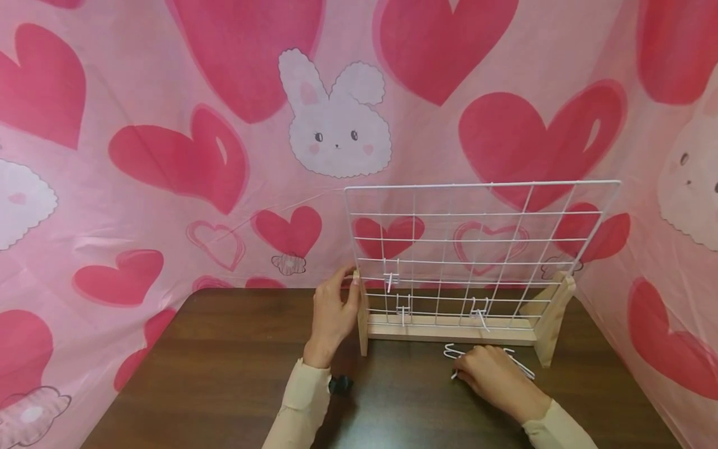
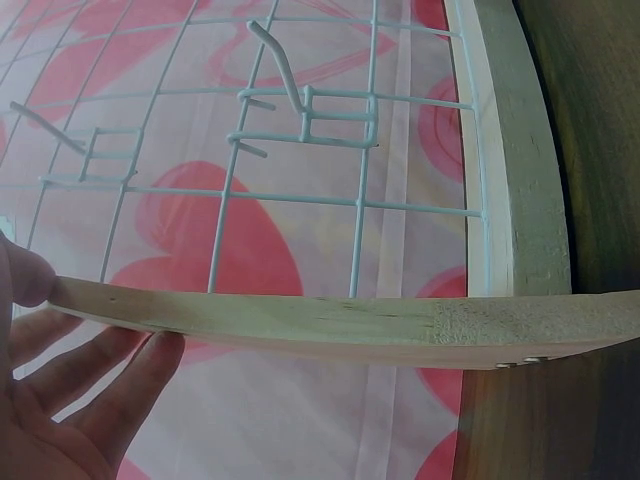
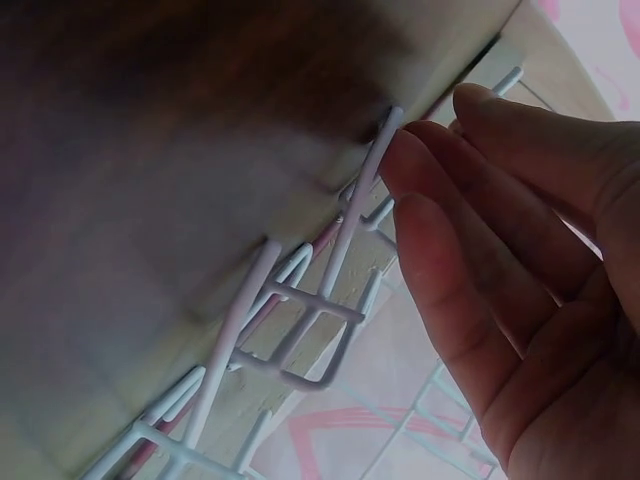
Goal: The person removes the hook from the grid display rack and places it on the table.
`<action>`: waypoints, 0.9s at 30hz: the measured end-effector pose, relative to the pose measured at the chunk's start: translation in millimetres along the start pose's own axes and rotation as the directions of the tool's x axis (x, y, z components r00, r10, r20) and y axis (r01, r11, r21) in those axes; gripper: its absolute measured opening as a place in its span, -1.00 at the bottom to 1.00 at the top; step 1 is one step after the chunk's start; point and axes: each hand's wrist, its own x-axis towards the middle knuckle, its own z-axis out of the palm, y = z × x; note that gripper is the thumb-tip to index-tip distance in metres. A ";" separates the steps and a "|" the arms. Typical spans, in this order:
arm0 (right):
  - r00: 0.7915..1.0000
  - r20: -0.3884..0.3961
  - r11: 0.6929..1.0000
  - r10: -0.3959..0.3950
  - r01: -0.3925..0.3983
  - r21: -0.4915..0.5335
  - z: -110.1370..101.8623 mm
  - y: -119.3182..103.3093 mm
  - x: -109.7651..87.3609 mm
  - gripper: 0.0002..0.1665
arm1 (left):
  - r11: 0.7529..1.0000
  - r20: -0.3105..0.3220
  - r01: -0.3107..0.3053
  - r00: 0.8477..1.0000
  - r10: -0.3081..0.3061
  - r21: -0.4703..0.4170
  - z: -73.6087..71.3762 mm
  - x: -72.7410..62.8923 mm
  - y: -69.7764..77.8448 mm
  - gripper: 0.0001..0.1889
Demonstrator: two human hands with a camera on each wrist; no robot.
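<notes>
On dark-brown wood-grain table (image 1: 235,349): white wire grid panel (image 1: 471,239) set in pale-wood stand (image 1: 449,332)

Your L hand (image 1: 332,312) pinches the stand's L post (image 1: 363,330) nr its top, thumb one side, fingers on the other. Your R hand (image 1: 496,377) is at a few loose white wire hooks (image 3: 340,250) lying on the table in front of the stand; fingers bent, tips by a prong, can't tell if they're pinching it. Three mounted hooks (image 1: 479,312) hang low on the grid. Behind: pink cloth (image 1: 426,143) w/ red hearts.

Smooth metal hooks (image 3: 346,240), metal grid (image 1: 477,239), matt wooden stand (image 1: 449,332), glossy table (image 1: 235,355), cloth backdrop (image 1: 423,143)
</notes>
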 end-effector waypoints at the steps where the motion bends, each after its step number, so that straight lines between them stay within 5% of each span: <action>1: 1.000 0.002 1.000 0.000 0.000 -0.003 0.1 -0.1 0.0 -0.77 | 1.000 -0.001 -0.002 1.000 0.002 0.000 -0.1 0.1 0.2 -0.71; 27: 0.998 -0.060 0.995 0.002 -0.008 -0.103 1.9 -3.4 -1.7 -0.65 | 0.999 0.004 0.019 1.000 -0.019 -0.027 -0.1 -1.0 0.6 -0.70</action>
